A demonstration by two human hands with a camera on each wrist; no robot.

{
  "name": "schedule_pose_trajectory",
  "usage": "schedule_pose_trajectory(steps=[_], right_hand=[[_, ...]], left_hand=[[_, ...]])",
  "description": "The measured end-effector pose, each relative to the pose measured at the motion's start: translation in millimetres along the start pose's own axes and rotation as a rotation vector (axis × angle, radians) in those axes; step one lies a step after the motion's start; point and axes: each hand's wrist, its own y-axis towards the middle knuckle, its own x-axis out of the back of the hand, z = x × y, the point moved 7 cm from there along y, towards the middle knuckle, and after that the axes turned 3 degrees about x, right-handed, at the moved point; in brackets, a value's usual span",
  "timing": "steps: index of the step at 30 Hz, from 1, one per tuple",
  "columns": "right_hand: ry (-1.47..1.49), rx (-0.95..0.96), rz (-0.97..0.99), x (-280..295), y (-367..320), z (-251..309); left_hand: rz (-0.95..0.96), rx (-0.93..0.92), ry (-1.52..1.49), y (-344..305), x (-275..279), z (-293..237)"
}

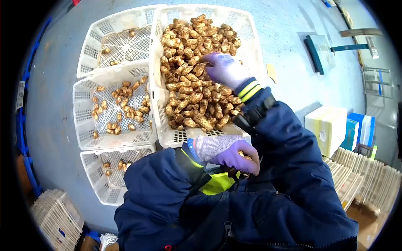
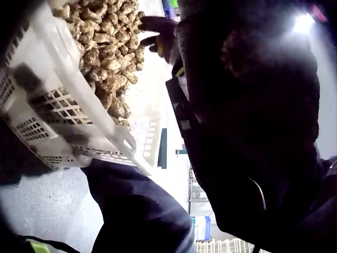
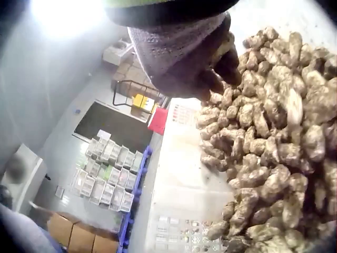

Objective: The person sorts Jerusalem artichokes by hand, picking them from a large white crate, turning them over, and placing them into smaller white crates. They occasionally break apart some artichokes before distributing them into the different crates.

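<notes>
A deep heap of knobbly brown tubers [image 1: 188, 92] fills much of the large white crate [image 1: 169, 136]. Over the heap's right side, my gloved right hand [image 1: 226, 68] reaches in with its fingertips close to the tubers. In the left wrist view the thumb and fingers of that right hand [image 2: 159, 37] stand apart. Near my body, in front of the crate, my left hand [image 1: 234, 157], in a purple-palmed glove, curls round a few tubers [image 1: 245, 156]. The glove covers most of them. The left wrist view does not show what this hand holds.
Along the left stand three smaller white crates: a back one [image 1: 94, 46] with few tubers, a middle one [image 1: 79, 121] with scattered clusters, and a front one [image 1: 94, 180] partly behind my sleeve. A scale [image 1: 320, 52] and a white box [image 1: 326, 127] are at right.
</notes>
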Motion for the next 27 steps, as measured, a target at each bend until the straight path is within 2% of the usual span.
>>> schedule_pose_trajectory(steps=[2, 4, 6, 7, 10, 12, 14, 16, 17, 18, 21, 22, 23, 25, 26, 27], right_hand=[[0.035, 0.188, 0.044, -25.3, 25.8, 24.7], [-0.041, 0.184, 0.256, -67.7, 50.7, 27.6], [-0.272, 0.117, 0.35, -106.4, 61.9, 18.6], [-0.278, 0.06, 0.368, -105.8, 60.6, 22.7], [-0.287, -0.041, 0.323, -111.6, 60.0, 20.6], [-0.275, -0.028, 0.335, -102.0, 54.1, 23.6], [-0.242, -0.118, 0.362, -98.3, 44.1, 5.0], [-0.043, 0.009, 0.244, -84.8, 22.7, -15.8], [0.216, -0.216, 0.332, -73.4, 7.9, -26.1], [0.479, -0.443, 0.411, -63.1, -12.1, -32.0], [0.512, -0.079, 0.168, -25.8, -42.8, -37.8], [0.291, 0.242, 0.014, -8.3, -55.1, -21.9], [0.279, 0.279, 0.01, -4.5, -66.8, -22.7], [0.625, -0.026, 0.101, -5.8, -81.6, -44.1], [0.938, -0.27, 0.12, -0.1, -95.2, -42.5], [1.093, -0.326, 0.026, 17.2, -112.4, -40.9]], left_hand=[[-0.003, -0.023, 0.001, -4.0, 4.8, -1.3], [-0.013, -0.062, 0.019, -2.0, 8.3, 6.3], [-0.008, -0.057, 0.042, -6.2, 11.4, 3.3], [0.011, -0.004, 0.036, -10.4, 12.4, 1.0], [0.024, -0.038, 0.032, -8.3, 14.4, 8.2], [0.006, -0.087, 0.029, -4.8, 14.2, 12.2], [0.009, -0.154, 0.053, -5.7, 12.1, 6.8], [0.032, -0.231, 0.099, -10.7, 9.5, -3.0], [-0.012, -0.112, 0.116, -9.3, 9.2, 0.0], [-0.026, -0.123, 0.093, -8.6, 7.5, -0.8], [-0.008, -0.15, 0.072, -8.7, 4.0, -9.5], [0.008, -0.165, -0.013, -4.5, 1.1, -8.5], [0.014, -0.185, -0.078, -1.8, -0.5, -9.6], [0.022, -0.213, -0.178, 2.2, -1.3, -13.0], [0.005, -0.151, -0.202, 1.5, -3.8, -19.1], [-0.037, -0.125, -0.233, 5.1, -4.5, -18.7]])
